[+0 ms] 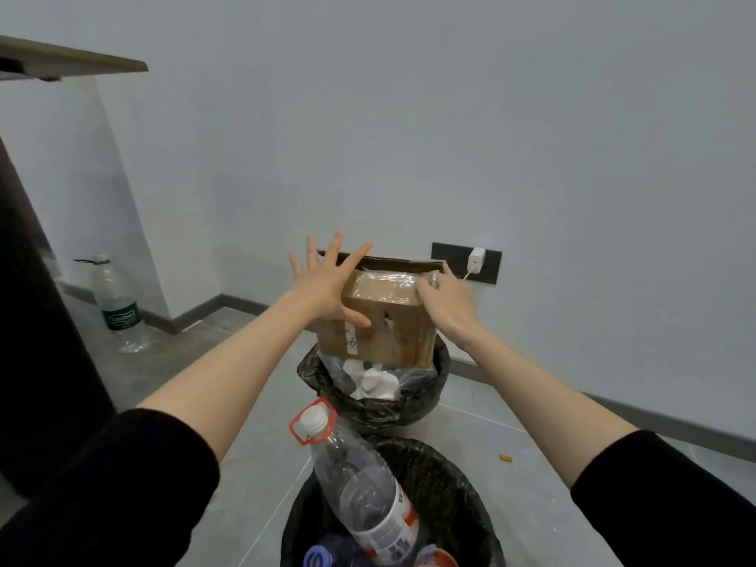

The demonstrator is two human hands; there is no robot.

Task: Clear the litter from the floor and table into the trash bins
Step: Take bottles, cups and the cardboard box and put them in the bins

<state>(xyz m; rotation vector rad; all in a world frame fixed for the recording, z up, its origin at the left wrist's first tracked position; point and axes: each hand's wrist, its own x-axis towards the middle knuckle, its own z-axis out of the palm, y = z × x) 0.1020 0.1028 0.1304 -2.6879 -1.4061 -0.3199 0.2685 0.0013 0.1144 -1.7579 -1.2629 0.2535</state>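
A taped brown cardboard box (pixel 388 321) stands upright in the mouth of the far trash bin (pixel 433 396), which has a black liner and holds crumpled white paper. My left hand (pixel 327 280) lies flat against the box's left face with its fingers spread. My right hand (pixel 448 306) grips the box's upper right corner. The near trash bin (pixel 450 484), also black-lined, holds a large clear plastic bottle (pixel 360 484) with a red cap ring, sticking out at a slant, plus other bottles.
A clear water bottle with a green label (pixel 116 302) stands on the floor by the wall at the left. A dark table edge (pixel 73 61) juts out at upper left. A charger sits in a wall socket (pixel 476 257). A small orange scrap (pixel 505 457) lies on the floor.
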